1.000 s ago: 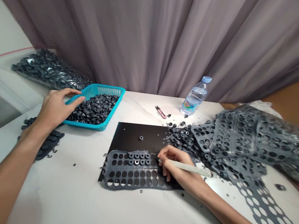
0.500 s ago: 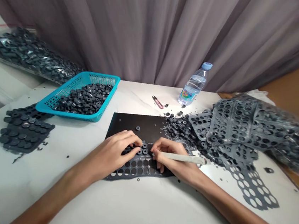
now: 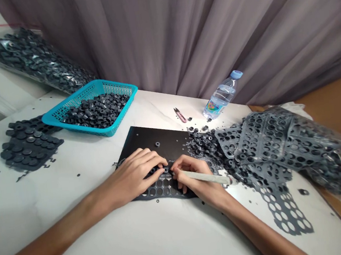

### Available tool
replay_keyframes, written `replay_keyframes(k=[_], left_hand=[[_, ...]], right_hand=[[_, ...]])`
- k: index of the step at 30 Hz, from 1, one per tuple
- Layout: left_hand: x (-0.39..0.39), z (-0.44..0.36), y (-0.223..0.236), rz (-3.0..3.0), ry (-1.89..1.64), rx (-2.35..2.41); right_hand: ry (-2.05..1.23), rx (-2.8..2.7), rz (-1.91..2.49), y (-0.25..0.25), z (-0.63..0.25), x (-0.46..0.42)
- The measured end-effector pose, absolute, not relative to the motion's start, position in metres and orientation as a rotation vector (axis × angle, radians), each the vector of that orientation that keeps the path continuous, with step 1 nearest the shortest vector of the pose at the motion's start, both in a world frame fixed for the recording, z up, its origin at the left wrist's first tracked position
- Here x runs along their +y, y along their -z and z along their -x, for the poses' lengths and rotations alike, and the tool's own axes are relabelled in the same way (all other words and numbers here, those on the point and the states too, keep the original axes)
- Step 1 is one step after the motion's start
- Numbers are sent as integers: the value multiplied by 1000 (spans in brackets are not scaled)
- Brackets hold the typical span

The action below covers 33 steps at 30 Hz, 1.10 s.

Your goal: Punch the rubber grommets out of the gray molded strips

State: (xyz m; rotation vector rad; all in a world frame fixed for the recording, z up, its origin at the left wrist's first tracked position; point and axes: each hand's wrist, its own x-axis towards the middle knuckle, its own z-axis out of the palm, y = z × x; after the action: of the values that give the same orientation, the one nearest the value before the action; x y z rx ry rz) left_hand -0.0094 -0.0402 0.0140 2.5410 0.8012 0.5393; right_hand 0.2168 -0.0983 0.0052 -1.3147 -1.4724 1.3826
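Note:
A dark rubber sheet (image 3: 164, 188) with rows of round holes and discs lies on the black board. My left hand (image 3: 140, 171) rests over its left part, thumb and forefinger closed around a small black rubber ring (image 3: 165, 170). Close beside those fingertips, my right hand (image 3: 194, 175) grips a pen-like tool with a pale handle (image 3: 208, 177). The tool points left toward the sheet; its tip is hidden by the fingers. Another loose rubber ring (image 3: 157, 144) sits on the black board (image 3: 141, 140) above my left hand.
A blue basket (image 3: 111, 130) full of black rings stands back left, before a bagged heap of parts (image 3: 38, 62). Pink thread snips (image 3: 180, 115) and a water bottle (image 3: 220, 98) are behind. Loose rings (image 3: 204, 144) and punched sheets (image 3: 266, 141) pile up right.
My left hand has slid slightly right along the sheet, its thumb and forefinger now closer together at the ring. My right hand has barely moved.

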Motion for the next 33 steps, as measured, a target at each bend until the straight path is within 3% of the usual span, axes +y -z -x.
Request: replay_keyframes(k=[6, 12, 15, 21, 33], left_hand=[[-51, -1, -10, -2548, -630, 819], [-39, 8, -28, -1539, -1133, 1088], [-21, 24, -36, -1249, -1215, 1031], [-24, 26, -38, -1035, -925, 930], [-52, 6, -35, -969, -477, 842]], right_hand=[[-1274, -1561, 1368, -4, -213, -102], [-1345, -1394, 1330, -1, -214, -99], [-1314, -1227, 1242, -7, -222, -91], [-1029, -1071, 1316, -7, -246, -77], [-1057, -1137, 1333, 10, -241, -76]])
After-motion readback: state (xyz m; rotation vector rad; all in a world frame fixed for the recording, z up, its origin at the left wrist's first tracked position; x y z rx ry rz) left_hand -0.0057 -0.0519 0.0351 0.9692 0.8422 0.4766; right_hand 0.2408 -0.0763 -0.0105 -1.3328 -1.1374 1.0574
